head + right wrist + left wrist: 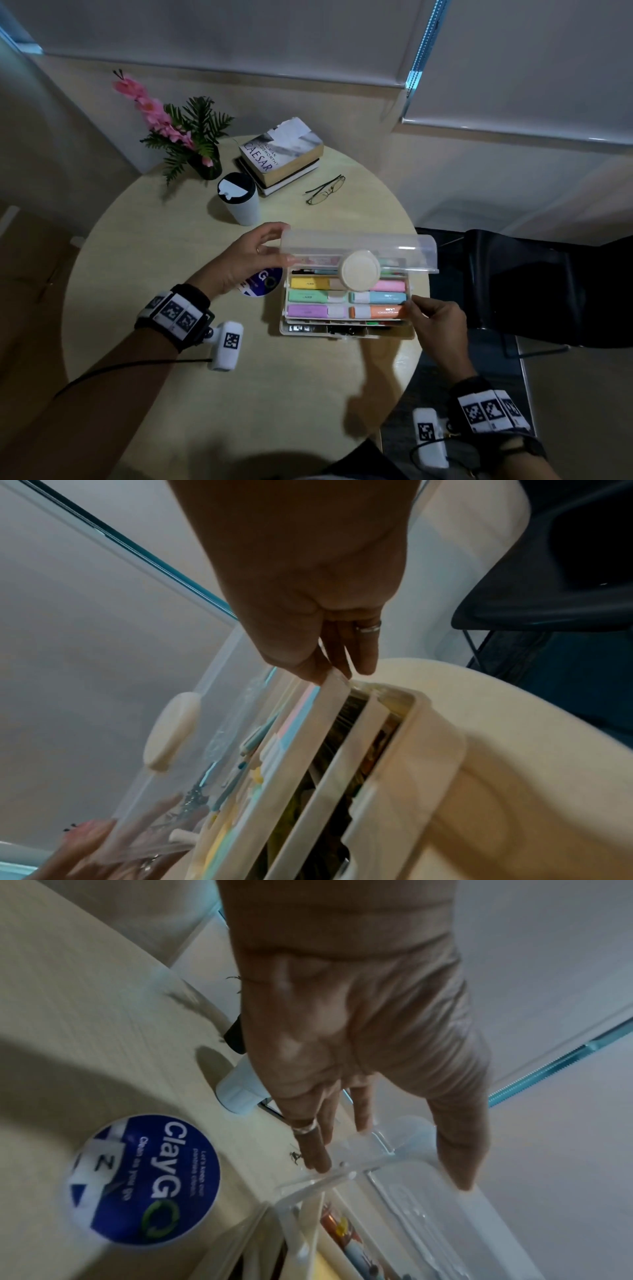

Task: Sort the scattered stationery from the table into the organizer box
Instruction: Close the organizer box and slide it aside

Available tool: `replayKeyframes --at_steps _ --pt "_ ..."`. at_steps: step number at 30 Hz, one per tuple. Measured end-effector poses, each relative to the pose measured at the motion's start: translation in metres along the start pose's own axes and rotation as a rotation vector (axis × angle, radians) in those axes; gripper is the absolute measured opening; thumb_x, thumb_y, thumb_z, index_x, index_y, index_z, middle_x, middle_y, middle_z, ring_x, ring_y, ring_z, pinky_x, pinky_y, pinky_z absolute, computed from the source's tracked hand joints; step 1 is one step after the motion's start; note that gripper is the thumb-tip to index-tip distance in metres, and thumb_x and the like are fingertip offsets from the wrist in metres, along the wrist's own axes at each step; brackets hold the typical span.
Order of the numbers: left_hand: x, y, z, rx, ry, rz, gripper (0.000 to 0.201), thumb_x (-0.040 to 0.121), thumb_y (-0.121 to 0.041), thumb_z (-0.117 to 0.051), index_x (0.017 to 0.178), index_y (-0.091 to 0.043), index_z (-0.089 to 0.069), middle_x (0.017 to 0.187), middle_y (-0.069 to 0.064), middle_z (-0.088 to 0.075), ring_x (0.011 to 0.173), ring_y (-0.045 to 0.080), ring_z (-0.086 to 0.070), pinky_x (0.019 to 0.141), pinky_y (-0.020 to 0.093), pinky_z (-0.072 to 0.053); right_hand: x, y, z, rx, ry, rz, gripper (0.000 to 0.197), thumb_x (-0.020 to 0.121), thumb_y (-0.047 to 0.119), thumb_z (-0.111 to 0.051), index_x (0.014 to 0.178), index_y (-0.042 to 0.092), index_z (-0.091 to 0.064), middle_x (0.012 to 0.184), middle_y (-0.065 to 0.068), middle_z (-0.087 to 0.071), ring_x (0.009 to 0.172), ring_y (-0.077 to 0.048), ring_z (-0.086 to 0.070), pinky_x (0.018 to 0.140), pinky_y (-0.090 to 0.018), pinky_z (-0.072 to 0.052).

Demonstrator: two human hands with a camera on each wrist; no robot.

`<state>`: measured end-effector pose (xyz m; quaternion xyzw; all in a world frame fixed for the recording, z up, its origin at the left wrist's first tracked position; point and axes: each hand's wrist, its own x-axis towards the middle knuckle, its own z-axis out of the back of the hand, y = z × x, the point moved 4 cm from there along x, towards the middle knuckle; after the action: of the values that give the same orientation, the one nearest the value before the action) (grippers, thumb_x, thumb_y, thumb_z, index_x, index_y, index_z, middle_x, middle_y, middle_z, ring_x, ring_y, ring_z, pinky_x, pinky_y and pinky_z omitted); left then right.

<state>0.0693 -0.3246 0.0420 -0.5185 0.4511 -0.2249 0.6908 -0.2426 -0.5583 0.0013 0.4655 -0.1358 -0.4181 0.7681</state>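
Left hand holds the left end of the clear plastic lid between thumb and fingers, right hand pinches the right edge of the cream tray of pastel highlighters, cream organizer box at frame centre on the round pale wooden table, round blue-labelled tub just left of it.

Organizer box – cream plastic, lid clear glossy plastic; table – pale matt wood-grain.

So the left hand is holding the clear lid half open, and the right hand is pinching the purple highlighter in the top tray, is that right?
Not quite. The left hand does hold the clear lid half open, but the right hand pinches the right end of the top tray itself, beside the orange highlighter. The purple highlighter lies untouched at the tray's other end; the head view shows it.
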Motion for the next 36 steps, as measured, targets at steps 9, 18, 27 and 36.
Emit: replayKeyframes --at_steps 9,18,27,36 --pt "-0.042 0.027 -0.024 0.088 -0.025 -0.058 0.081 0.069 -0.006 -0.096 0.133 -0.035 -0.055 0.139 -0.006 -0.060 0.127 0.009 -0.061 0.098 0.035 -0.059 -0.019 -0.034 -0.014 0.150 -0.117 -0.127 0.012 0.087 0.013 -0.082 0.080 0.023 -0.082 0.079 0.006 -0.079 0.074 0.001 -0.068 0.071 -0.033 -0.056" --pt "-0.063 0.053 -0.035 0.309 -0.100 -0.094 0.095 0.063 -0.021 -0.100 0.137 -0.049 -0.048 0.140 -0.014 -0.059 0.124 0.003 -0.061 0.097 0.030 -0.057 -0.021 -0.044 0.003 0.544 -0.144 -0.272 0.028 0.104 0.006 -0.049 0.106 0.002 -0.077 0.082 -0.002 -0.078 0.078 -0.022 -0.067 0.063 -0.022 -0.055" --pt "-0.078 0.077 -0.051 0.423 -0.136 -0.112 0.094 0.072 -0.013 -0.094 0.144 -0.044 -0.043 0.138 -0.026 -0.058 0.115 0.004 -0.066 0.090 0.034 -0.061 -0.031 -0.021 -0.010 0.436 0.108 -0.181 0.045 0.097 0.041 -0.074 0.133 0.015 -0.071 0.116 -0.003 -0.079 0.110 -0.021 -0.076 0.100 -0.047 -0.057" --pt "-0.053 0.077 -0.035 0.304 -0.199 -0.109 0.089 0.081 0.000 -0.084 0.145 -0.044 -0.041 0.144 -0.009 -0.058 0.123 0.010 -0.065 0.088 0.032 -0.063 -0.008 0.005 -0.030 0.473 0.125 -0.072 0.024 0.102 0.023 -0.069 0.124 0.016 -0.074 0.109 -0.002 -0.081 0.105 -0.017 -0.077 0.083 -0.020 -0.059"
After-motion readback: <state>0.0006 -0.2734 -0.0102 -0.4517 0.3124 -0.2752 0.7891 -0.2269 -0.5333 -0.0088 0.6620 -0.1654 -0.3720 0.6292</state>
